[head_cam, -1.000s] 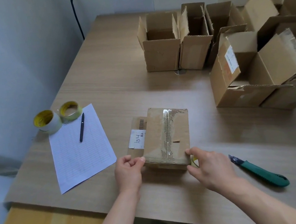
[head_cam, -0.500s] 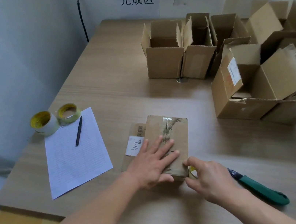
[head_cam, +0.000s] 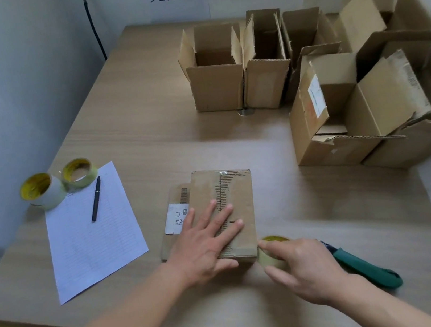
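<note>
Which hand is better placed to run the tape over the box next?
Right, probably. The right hand grips the tape roll at the near right corner of the box; the left hand lies flat on its top, holding it down.

A pen lies on a paper sheet beside two tape rolls.

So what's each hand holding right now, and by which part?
The right hand grips a tape roll by its rim; the left hand only presses flat on the box.
</note>
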Available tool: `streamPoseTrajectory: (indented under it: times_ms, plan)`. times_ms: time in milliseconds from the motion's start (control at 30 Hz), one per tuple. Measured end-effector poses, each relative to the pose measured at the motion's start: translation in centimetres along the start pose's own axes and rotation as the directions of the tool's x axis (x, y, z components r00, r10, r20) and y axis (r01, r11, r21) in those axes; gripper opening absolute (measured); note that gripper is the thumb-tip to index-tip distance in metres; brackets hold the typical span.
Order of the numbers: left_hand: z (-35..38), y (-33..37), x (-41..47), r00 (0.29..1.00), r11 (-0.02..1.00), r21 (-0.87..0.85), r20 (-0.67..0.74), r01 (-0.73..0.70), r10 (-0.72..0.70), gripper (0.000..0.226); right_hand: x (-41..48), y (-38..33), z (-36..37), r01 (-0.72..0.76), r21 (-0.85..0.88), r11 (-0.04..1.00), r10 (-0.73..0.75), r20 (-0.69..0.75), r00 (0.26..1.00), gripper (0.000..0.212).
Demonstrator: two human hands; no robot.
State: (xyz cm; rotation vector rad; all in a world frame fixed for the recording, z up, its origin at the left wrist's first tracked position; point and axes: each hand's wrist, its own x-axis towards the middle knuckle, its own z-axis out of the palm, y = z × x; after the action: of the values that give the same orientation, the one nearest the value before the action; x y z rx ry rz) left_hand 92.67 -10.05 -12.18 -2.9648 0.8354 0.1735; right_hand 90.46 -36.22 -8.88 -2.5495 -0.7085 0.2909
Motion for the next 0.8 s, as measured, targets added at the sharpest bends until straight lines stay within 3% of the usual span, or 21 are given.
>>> streamPoseTrajectory:
  times_ms: [167,267,433,600,700,800]
  plan:
    - [-0.6,2.6,-1.1,0.990,0.981,-0.139,-0.015,0.137,-0.140,0.078,0.4,1.4,-0.7,0.101,-0.070,0.992,-0.104,-0.048,0.993,0.038]
    - [-1.6,3.7,-0.4,0.974,0.943,-0.254,-0.019,0.213,-0.225,0.072,1.2,2.3,-1.5,0.107,-0.116,0.987,-0.106,0.014,0.994,0.037]
    - [-3.3,4.1,2.7,0.992,0.967,-0.254,-0.121,0.011,-0.043,0.056,1.5,2.8,-1.8,0.037,-0.117,0.992,-0.018,0.157,0.987,0.038]
    - [-4.1,4.7,3.0,1.000,0.957,-0.289,0.026,0.008,0.000,0.049,1.8,2.6,-1.7,-0.050,-0.151,0.987,0.078,0.186,0.980,0.037]
    - [-5.9,5.5,3.7,0.987,0.940,-0.327,0.156,0.098,-0.049,0.057,3.2,2.1,-1.6,-0.127,-0.262,0.957,0.158,0.103,0.982,0.035]
    - [-6.9,5.9,4.8,0.968,0.888,-0.417,0.226,0.195,-0.107,0.059,4.3,1.1,-1.7,-0.111,-0.313,0.943,0.136,0.060,0.989,0.033]
